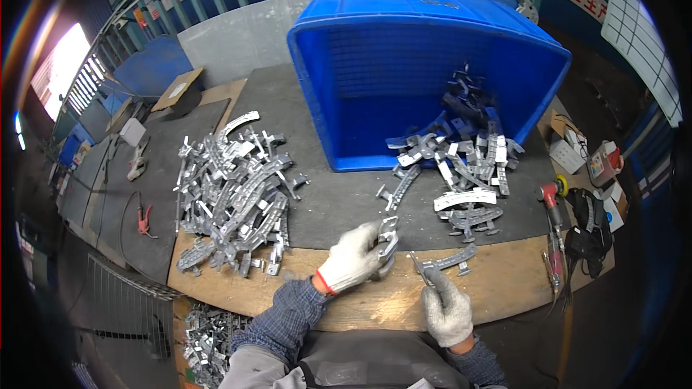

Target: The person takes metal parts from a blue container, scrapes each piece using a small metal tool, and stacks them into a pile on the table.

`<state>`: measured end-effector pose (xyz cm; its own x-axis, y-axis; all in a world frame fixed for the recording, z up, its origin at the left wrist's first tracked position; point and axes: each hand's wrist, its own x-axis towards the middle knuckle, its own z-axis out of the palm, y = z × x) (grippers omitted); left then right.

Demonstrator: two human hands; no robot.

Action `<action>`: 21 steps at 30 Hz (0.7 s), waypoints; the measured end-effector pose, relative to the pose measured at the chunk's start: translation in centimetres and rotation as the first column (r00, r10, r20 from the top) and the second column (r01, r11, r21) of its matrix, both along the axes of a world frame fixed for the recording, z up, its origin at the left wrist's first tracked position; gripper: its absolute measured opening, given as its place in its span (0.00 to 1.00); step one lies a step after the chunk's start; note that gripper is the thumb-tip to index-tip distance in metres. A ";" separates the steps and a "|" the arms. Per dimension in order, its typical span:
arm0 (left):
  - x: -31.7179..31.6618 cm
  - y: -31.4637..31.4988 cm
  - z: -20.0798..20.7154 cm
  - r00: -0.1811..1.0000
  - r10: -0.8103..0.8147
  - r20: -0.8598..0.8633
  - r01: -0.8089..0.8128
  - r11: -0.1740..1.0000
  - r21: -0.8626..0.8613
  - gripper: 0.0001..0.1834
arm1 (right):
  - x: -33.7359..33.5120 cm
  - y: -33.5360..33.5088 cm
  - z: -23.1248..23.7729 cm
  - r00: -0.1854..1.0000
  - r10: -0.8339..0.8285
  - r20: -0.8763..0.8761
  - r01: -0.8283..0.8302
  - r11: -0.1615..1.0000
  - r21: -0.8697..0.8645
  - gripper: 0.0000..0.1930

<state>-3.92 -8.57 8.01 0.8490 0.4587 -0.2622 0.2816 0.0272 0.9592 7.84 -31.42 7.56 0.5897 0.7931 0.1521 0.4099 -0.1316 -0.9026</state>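
Observation:
My left hand [358, 253], in a white knit glove with a red cuff edge, is closed around a curved grey metal casting [388, 234] above the wooden front strip of the bench. To its right my right hand [447, 308], gloved too, grips a slim metal tool [417, 268] whose tip points up toward the casting, apart from it. The tool's exact kind is too small to tell. Just beyond my right fingers lies a loose casting [453, 261] on the wood. More castings [468, 202] spill toward me from a tipped blue bin [317, 94].
A large heap of castings [238, 194] covers the bench's left part. At the right edge are a red and green power tool [553, 205] and a black bag [587, 223]. A red air gun [146, 221] lies far left. More castings [205, 338] sit below the bench.

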 end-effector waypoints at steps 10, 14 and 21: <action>-3.6 -3.0 -2.0 0.967 0.137 0.216 -0.133 0.991 -0.034 0.31 | 0.5 3.7 1.5 0.870 0.222 0.441 -0.239 0.971 -0.016 0.19; -4.1 -2.9 -1.5 0.998 0.051 0.032 -0.055 0.988 0.142 0.27 | 0.4 3.1 2.1 0.898 0.235 0.372 -0.196 0.971 -0.140 0.19; -4.0 -3.8 -1.4 0.989 -0.076 0.127 -0.063 0.557 0.828 0.34 | 0.6 2.2 0.9 0.958 0.264 0.115 -0.267 0.964 0.013 0.22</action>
<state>-7.89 -12.36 6.65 0.8458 0.4077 0.3442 0.1485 -0.7994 0.5821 8.44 -29.19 8.45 0.3369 0.9132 0.2291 0.5249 0.0199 -0.8509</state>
